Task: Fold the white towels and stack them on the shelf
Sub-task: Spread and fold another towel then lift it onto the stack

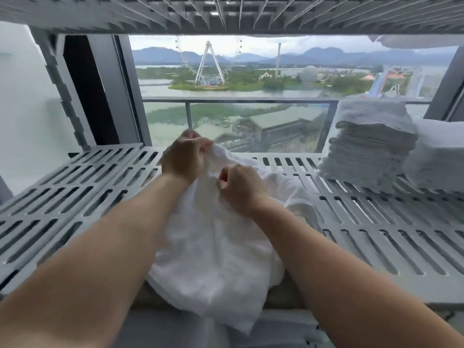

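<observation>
A loose white towel (216, 252) lies crumpled on the grey slotted shelf (75, 192), and its near end hangs over the shelf's front edge. My left hand (184, 158) pinches the towel's far edge at the top. Just to its right and a little nearer, my right hand (242, 188) grips the same edge with curled fingers. A tall stack of folded white towels (366, 144) stands at the right on the shelf. A second, softer pile of white towels (437, 156) sits beside it at the far right.
Another slotted shelf (226, 13) runs close overhead, with white cloth (414, 41) at its right end. Behind the shelf is a window with a glass balcony railing (236, 101). A grey frame post (60, 91) rises at the left.
</observation>
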Tool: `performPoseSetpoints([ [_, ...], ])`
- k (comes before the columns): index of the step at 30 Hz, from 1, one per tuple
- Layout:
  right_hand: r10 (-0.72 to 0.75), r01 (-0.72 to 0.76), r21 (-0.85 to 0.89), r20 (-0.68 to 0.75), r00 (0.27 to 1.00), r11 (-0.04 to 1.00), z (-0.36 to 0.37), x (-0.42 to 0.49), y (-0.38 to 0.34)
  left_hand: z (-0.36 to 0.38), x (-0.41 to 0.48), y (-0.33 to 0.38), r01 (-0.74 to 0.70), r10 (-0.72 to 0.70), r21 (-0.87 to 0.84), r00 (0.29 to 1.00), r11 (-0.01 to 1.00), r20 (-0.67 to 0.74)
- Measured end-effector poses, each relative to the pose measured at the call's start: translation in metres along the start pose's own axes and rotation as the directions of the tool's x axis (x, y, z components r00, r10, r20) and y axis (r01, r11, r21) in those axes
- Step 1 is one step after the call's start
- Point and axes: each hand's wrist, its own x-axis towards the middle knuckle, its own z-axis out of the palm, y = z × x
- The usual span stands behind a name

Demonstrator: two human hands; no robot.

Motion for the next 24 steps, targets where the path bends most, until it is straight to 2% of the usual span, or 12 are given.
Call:
performPoseSetpoints([
  [2, -0.002, 0.001, -0.041, -0.020, 1.000, 0.999, 0.000, 0.004, 0.001, 0.009, -0.003, -0.002, -0.036, 0.037, 0.029, 0.999, 0.999, -0.017],
  [6, 0.010, -0.008, -0.066, 0.031, 0.999, 0.998, -0.006, 0.010, 0.005, 0.015, -0.014, -0.012, -0.017, 0.006, 0.101, 0.994, 0.995, 0.110],
  [10, -0.011, 0.007, -0.084, -0.050, 0.999, 0.996, -0.010, 0.009, 0.013, 0.009, -0.027, -0.002, -0.046, 0.004, 0.204, 0.979, 0.978, 0.205],
  [12, 0.001, -0.007, -0.113, -0.058, 0.998, 0.994, -0.011, 0.007, 0.018, 0.005, -0.031, 0.010, -0.038, -0.023, 0.199, 0.955, 0.979, 0.296],
  [15, 0.052, -0.059, -0.279, -0.031, 0.998, 0.958, -0.019, 0.001, 0.030, -0.001, -0.037, 0.032, 0.059, -0.125, 0.153, 0.875, 0.986, 0.468],
  [17, 0.101, -0.102, -0.341, -0.020, 0.995, 0.934, -0.027, -0.006, 0.043, -0.002, -0.041, 0.050, 0.055, -0.167, 0.215, 0.819, 0.975, 0.549],
  [21, 0.221, -0.199, -0.304, 0.040, 0.974, 0.932, -0.039, -0.021, 0.061, -0.007, -0.053, 0.091, 0.053, -0.275, 0.342, 0.713, 0.938, 0.644],
  [24, 0.228, -0.211, -0.216, 0.056, 0.972, 0.953, -0.044, -0.028, 0.066, -0.017, -0.065, 0.116, 0.085, -0.312, 0.336, 0.631, 0.938, 0.710],
])
